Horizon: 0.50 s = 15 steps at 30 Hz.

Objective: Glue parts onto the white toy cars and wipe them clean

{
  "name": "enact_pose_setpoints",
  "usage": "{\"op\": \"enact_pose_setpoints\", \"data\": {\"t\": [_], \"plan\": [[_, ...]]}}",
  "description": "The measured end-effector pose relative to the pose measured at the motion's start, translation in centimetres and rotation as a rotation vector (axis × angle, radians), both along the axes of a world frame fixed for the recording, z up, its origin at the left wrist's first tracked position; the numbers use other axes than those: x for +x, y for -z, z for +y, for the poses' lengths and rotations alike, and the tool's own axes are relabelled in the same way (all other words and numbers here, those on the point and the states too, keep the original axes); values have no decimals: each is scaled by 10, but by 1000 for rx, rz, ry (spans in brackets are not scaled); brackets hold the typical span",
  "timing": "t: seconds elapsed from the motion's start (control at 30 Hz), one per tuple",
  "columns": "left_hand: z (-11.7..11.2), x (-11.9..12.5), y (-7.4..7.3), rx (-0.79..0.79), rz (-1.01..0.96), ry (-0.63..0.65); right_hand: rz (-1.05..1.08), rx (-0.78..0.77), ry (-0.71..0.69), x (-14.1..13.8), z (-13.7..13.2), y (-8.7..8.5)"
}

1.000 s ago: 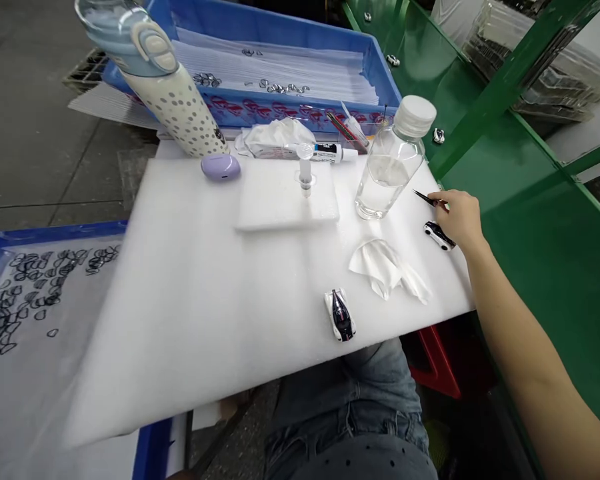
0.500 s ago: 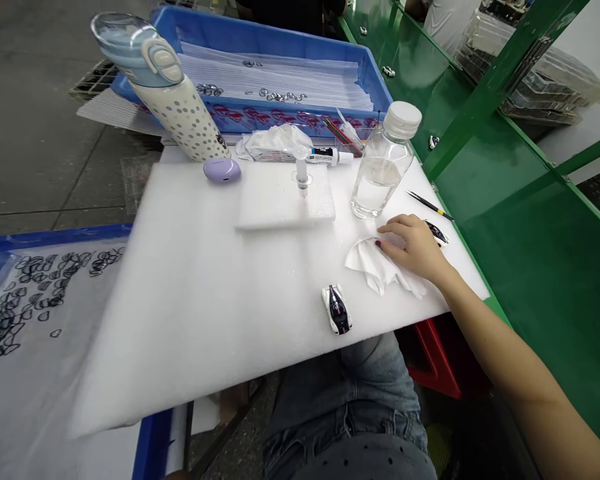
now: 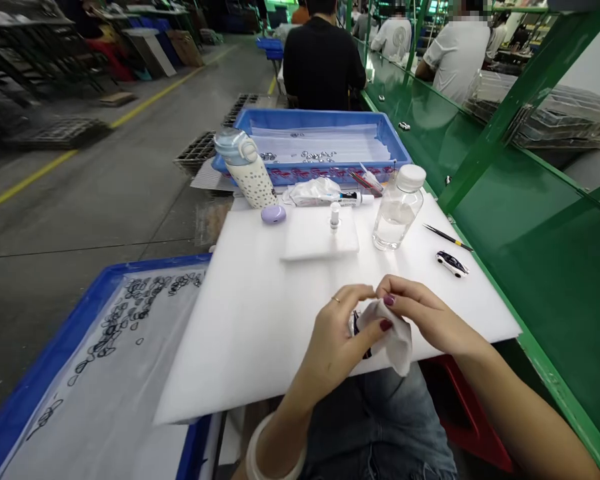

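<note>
My left hand (image 3: 337, 340) and my right hand (image 3: 423, 313) are together above the front of a white foam board (image 3: 250, 327). Both hold a crumpled white wipe (image 3: 393, 337), and my right fingertips pinch its upper edge. A dark toy car (image 3: 356, 325) sits mostly hidden inside the wipe, against my left fingers. Farther right on the board lie a black-and-white toy car (image 3: 452, 264) and a pair of fine tweezers (image 3: 447, 237), both out of reach of my fingers. A clear bottle of liquid (image 3: 397, 217) stands behind them.
A foam block (image 3: 320, 240) holds an upright syringe (image 3: 335, 217). Behind it are a polka-dot flask (image 3: 245, 173), a lilac case (image 3: 273, 214) and a glue tube (image 3: 353, 198). Blue trays (image 3: 320, 120) hold small metal parts. Green benches run along the right, with co-workers ahead.
The view has tilted up. My hands have come together and lifted the wipe from the board. The toy car at the board's front is gone from there, and a dark car now shows in the wipe.
</note>
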<state>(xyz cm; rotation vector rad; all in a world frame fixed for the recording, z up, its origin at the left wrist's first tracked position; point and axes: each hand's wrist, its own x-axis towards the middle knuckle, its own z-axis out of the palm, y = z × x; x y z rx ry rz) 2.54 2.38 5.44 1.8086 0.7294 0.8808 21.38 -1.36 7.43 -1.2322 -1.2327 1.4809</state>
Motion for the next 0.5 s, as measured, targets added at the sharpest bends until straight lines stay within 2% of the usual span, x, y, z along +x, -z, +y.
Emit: {"op": "enact_pose_setpoints", "data": {"t": [0.1, 0.2, 0.33, 0.5], "plan": [[4, 8, 2, -166, -86, 75, 116, -66, 25, 1, -4, 1], [4, 5, -1, -271, -151, 123, 181, -139, 1, 6, -5, 7], [2, 2, 0, -444, -193, 143, 146, -84, -99, 6, -8, 16], [1, 7, 9, -545, -245, 94, 195, -62, -10, 2, -17, 31]]}}
